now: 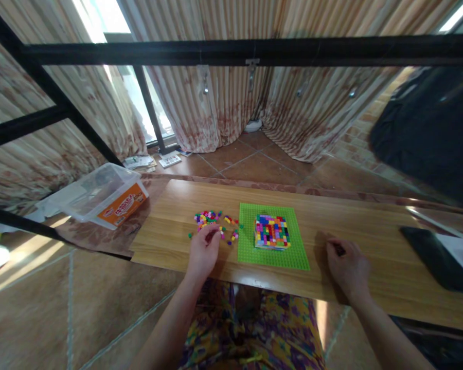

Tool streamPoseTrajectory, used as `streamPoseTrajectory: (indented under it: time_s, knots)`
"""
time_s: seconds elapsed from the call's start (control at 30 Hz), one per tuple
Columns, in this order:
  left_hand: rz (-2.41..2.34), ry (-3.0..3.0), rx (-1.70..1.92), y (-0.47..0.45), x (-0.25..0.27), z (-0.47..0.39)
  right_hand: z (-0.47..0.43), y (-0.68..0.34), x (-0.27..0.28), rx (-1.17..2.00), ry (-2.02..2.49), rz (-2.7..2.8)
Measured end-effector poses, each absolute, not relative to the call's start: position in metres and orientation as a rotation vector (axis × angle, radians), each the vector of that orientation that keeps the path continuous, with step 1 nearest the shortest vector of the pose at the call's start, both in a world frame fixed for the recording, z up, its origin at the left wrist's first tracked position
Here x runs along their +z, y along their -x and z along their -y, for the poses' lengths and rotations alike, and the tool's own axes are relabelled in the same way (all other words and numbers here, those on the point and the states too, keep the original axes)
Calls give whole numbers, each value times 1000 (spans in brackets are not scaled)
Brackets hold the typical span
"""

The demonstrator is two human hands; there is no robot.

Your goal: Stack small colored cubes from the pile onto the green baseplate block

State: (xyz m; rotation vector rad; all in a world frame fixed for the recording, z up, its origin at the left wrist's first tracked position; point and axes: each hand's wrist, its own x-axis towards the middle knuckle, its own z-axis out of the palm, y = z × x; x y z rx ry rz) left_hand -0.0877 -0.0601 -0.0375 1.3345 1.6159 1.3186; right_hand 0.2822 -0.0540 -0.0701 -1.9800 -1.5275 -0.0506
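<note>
My left hand (205, 249) is at the near edge of a heap of small, many-coloured toy building bricks (206, 218). Its fingers are curled together, and whatever is between them is hidden. Several loose bricks (234, 235) lie between that hand and a green baseplate (247, 252). On the baseplate stands a low, roughly square block of stacked bricks (272, 231), its top a mix of colours with some unevenness. To the right of the plate, my right hand (347, 263) rests on the wood in a loose fist, apart from the bricks, with nothing visible in it.
The wooden table (158, 236) runs wide across the view. A dark flat object (428, 257) with white paper lies at its right end. Left of the table is a clear plastic bin (108, 198) with an orange label. Black metal bars (216, 53) cross beyond, before curtains.
</note>
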Motion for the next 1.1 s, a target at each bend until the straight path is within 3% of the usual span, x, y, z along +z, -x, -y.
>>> streamPoseTrajectory:
  time_s: [0.47,1.1]
  knots:
    - [-1772,-2400,757,63,-47,45,54,-284,-70,-86,2020,1551]
    - [-1734,-2605,538,50,-31,12,53,-280,-69,-38,1962,1521]
